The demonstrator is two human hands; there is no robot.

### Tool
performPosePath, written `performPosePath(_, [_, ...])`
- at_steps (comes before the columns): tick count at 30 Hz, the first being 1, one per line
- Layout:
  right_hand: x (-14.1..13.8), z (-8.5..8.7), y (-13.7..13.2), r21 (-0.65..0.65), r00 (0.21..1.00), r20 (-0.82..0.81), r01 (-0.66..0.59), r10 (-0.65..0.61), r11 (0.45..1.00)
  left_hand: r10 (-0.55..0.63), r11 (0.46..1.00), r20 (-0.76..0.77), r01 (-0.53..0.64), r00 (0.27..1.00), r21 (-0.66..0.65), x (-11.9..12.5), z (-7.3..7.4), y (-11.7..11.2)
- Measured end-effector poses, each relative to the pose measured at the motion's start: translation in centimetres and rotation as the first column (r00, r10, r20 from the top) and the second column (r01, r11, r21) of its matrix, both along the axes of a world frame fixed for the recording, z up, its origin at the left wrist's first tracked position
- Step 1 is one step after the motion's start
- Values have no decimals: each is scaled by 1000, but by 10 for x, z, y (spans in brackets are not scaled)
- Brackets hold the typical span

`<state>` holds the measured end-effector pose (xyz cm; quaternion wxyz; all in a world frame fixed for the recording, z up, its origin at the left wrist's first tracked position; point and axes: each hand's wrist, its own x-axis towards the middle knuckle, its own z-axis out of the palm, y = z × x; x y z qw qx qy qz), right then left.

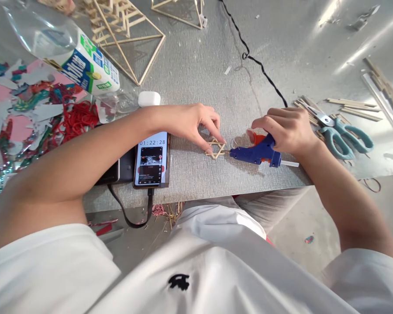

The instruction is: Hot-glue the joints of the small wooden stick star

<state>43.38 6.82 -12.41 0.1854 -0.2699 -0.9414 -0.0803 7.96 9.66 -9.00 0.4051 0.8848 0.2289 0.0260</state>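
While the left hand (201, 124) pinches a small star-shaped frame of thin wooden sticks (215, 149) between thumb and index finger, the right hand (286, 128) wraps its fingers around a blue hot glue gun (257, 152) with an orange trigger. The frame sits between the two hands, near the front edge of the grey textured surface (190, 65); whether it rests flat or is slightly raised I cannot tell. The gun's nozzle points at the frame's right side, at or just beside it, the exact contact being too small to make out. A pale glue stick (290, 164) juts from the back of the gun, and a black cord (260, 65) runs from behind the right hand to the far side. Just left of the frame lies a smartphone (150, 161) reading 01:22:28, with a white rounded case (149, 99) beyond it. To the right, teal-handled scissors (345, 135) lie near loose wooden sticks (352, 104). Farther left are a tangle of red string (77, 117) and a clear plastic bottle (81, 56) on its side, with a larger triangular stick frame (152, 59) behind the bottle.
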Motion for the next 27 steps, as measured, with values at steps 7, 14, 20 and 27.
performPosePath(7, [3, 5, 0, -3, 998, 24, 55, -54, 999, -4, 1000, -9, 4, 1000, 7, -1, -1, 0])
performPosePath(14, [-2, 5, -1, 76, 997, -73, -19, 24, 997, 8, 1000, -5, -8, 1000, 8, -1, 0, -1])
performPosePath(20, [-5, 7, -2, 4, 1000, -24, -8, 8, 1000, 15, 1000, -8, -15, 1000, -13, 0, 0, -1])
performPosePath(27, [0, 11, -2, -134, 995, -82, 37, -49, 990, 19, 1000, -31, -20, 999, -16, 1, 2, -1])
